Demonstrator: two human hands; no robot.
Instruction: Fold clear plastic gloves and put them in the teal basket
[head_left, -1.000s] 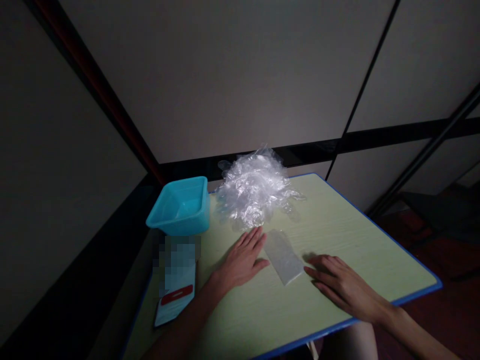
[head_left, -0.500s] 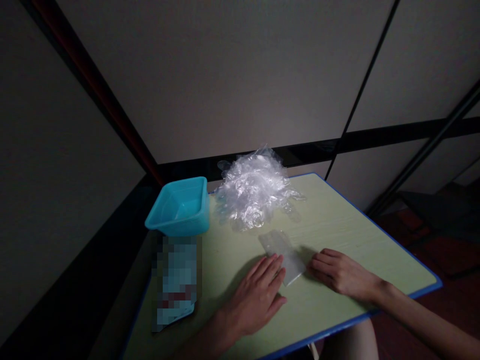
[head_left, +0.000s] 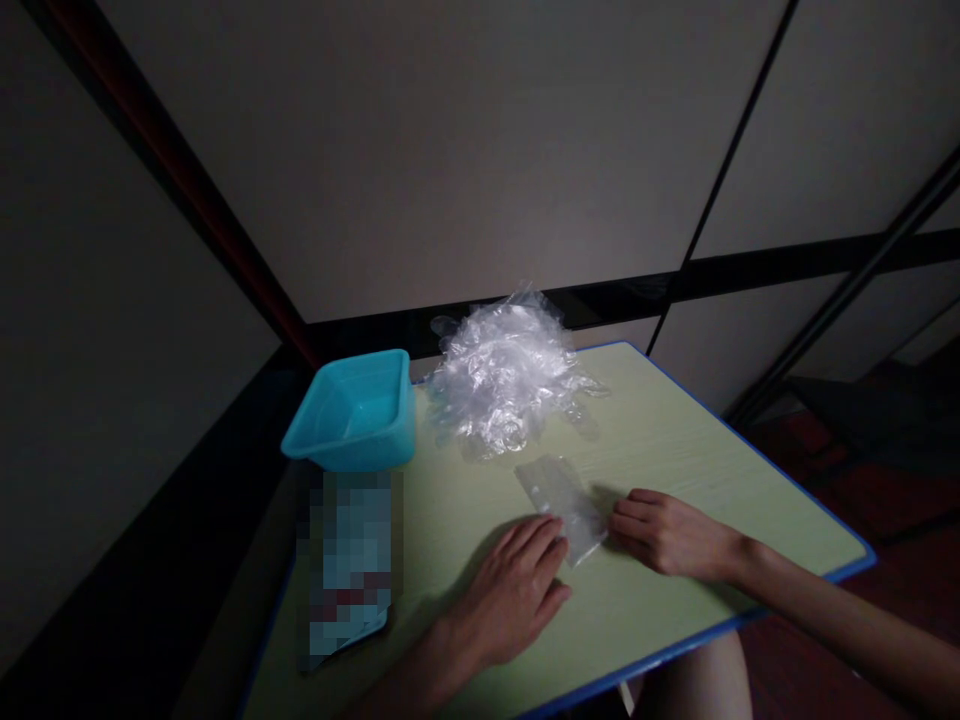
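A flat, clear rectangular plastic piece (head_left: 564,496), like a small bag or folded film, lies on the table between my hands. My left hand (head_left: 517,585) rests palm down, its fingertips on the left edge of the plastic, fingers loosely extended and the thumb apart. At the opposite edge is my right hand (head_left: 664,533), with its fingers curled in and the tips against the plastic's lower right side. Whether those tips pinch anything is hidden. Beyond them sits a heap of crumpled clear plastic (head_left: 502,375) that looks like thin disposable gloves.
A turquoise plastic basin (head_left: 352,410) stands at the table's back left. In front of it lies a blurred-out, light blue flat item (head_left: 352,560). The pale green table (head_left: 675,430) has a blue edge, and panelled doors (head_left: 480,150) rise behind it.
The view has shifted slightly. My left fingers have drawn in a little at the plastic's edge; the right hand stays curled by the other side. The heap and basin have not moved.
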